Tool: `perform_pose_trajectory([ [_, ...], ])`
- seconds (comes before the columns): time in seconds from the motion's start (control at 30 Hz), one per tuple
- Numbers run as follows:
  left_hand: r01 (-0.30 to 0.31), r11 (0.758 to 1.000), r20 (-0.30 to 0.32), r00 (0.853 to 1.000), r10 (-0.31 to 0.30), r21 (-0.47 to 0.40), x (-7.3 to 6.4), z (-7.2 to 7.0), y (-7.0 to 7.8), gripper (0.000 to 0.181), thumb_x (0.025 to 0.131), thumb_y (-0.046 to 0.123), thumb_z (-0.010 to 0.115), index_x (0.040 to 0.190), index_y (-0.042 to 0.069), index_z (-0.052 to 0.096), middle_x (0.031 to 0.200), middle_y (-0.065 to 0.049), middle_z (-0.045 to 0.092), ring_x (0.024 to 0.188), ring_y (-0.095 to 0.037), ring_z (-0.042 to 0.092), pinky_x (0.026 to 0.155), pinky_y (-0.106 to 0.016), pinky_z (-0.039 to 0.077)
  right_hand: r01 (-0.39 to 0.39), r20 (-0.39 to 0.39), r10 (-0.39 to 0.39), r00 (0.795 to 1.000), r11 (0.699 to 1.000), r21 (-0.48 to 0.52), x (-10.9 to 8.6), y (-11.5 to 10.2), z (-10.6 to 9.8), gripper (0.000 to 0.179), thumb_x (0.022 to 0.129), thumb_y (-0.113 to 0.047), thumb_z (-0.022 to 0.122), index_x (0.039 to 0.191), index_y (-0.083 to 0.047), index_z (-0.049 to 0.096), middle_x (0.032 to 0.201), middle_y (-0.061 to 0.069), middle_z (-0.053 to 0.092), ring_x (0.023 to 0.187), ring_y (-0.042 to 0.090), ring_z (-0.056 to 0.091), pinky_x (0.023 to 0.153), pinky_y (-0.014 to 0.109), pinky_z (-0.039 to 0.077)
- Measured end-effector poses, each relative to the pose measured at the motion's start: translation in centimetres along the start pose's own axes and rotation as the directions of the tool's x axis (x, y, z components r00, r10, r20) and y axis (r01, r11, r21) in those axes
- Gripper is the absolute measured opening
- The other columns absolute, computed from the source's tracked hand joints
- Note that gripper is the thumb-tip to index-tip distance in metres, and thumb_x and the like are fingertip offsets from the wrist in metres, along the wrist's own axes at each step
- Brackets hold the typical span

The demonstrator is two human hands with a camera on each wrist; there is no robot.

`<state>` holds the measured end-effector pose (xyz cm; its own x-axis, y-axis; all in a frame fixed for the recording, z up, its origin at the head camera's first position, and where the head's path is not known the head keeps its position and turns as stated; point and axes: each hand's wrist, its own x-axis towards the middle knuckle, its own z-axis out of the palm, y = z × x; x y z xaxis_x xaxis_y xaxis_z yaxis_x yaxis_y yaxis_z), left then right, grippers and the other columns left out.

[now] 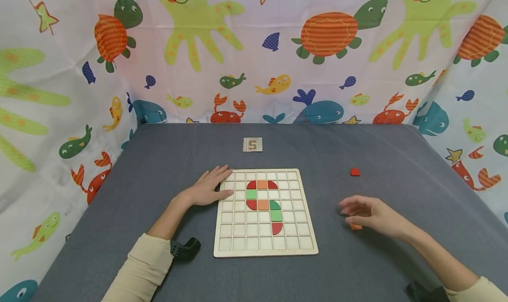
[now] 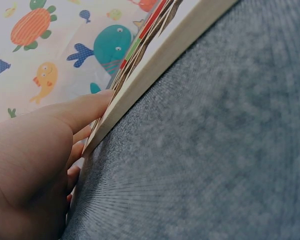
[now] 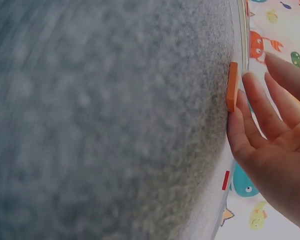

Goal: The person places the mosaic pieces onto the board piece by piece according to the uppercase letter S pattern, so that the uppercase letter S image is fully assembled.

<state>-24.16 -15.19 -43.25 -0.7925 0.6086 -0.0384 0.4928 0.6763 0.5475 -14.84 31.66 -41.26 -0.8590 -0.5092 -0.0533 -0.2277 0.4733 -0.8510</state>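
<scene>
A square wooden grid board (image 1: 266, 252) lies on the grey table. Red, orange and green tiles (image 1: 275, 215) form a curving figure in its cells. My left hand (image 1: 208, 188) rests at the board's upper left, thumb over the rim and fingers extended along the corner. To the right of the board, my right hand (image 1: 373, 214) hovers low with fingers loosely bent and nothing pinched between them. An orange tile (image 1: 356, 227) shows below its thumb, and a bit of orange (image 1: 356, 195) peeks out behind the fingers. In the right wrist view an orange tile (image 3: 232, 86) is beside the fingertips.
A small card (image 1: 252, 144) with a figure on a grid lies behind the board. One red tile (image 1: 355, 172) lies beyond my right hand. A printed curtain (image 1: 254, 50) with sea animals borders the table's back and sides.
</scene>
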Motion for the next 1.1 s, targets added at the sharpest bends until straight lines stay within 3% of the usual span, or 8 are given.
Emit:
perform_pose_trajectory([
  [0.23, -0.010, 1.000, -0.002, 1.000, 0.010, -0.001, 0.0, -0.1, 0.2, 0.072, 0.096, 0.038, 0.055, 0.150, 0.000, 0.025, 0.154, -0.022, 0.017, 0.142, -0.039, 0.007, 0.110, -0.058, 0.002, 0.154, 0.021, -0.153, 0.988, 0.984, -0.093, -0.6, 0.2, -0.1, 0.044, 0.083, -0.010, 0.075, 0.121, 0.004, 0.057, 0.103, 0.013, 0.065, 0.092, 0.018, 0.064, 0.077, 0.024, 0.051],
  [0.6, 0.018, 1.000, 0.003, 1.000, -0.018, 0.011, 0.0, -0.2, 0.3, 0.072, 0.096, 0.038, 0.055, 0.151, 0.003, 0.024, 0.156, -0.019, 0.016, 0.143, -0.036, 0.005, 0.110, -0.056, 0.001, 0.151, 0.027, -0.149, 0.988, 0.974, -0.171, -1.1, 0.2, -0.7, 0.049, 0.079, -0.009, 0.078, 0.121, 0.004, 0.057, 0.100, 0.009, 0.062, 0.089, 0.014, 0.060, 0.075, 0.024, 0.051],
  [1.1, 0.021, 1.000, -0.004, 1.000, -0.021, 0.007, -0.1, 0.0, 0.4, 0.071, 0.096, 0.037, 0.055, 0.150, 0.002, 0.025, 0.155, -0.019, 0.017, 0.142, -0.037, 0.006, 0.110, -0.057, 0.002, 0.201, 0.049, -0.195, 0.979, 0.957, -0.208, -0.8, 0.1, -0.4, 0.042, 0.080, -0.002, 0.076, 0.119, 0.002, 0.060, 0.091, 0.001, 0.060, 0.081, 0.014, 0.058, 0.068, 0.025, 0.051],
])
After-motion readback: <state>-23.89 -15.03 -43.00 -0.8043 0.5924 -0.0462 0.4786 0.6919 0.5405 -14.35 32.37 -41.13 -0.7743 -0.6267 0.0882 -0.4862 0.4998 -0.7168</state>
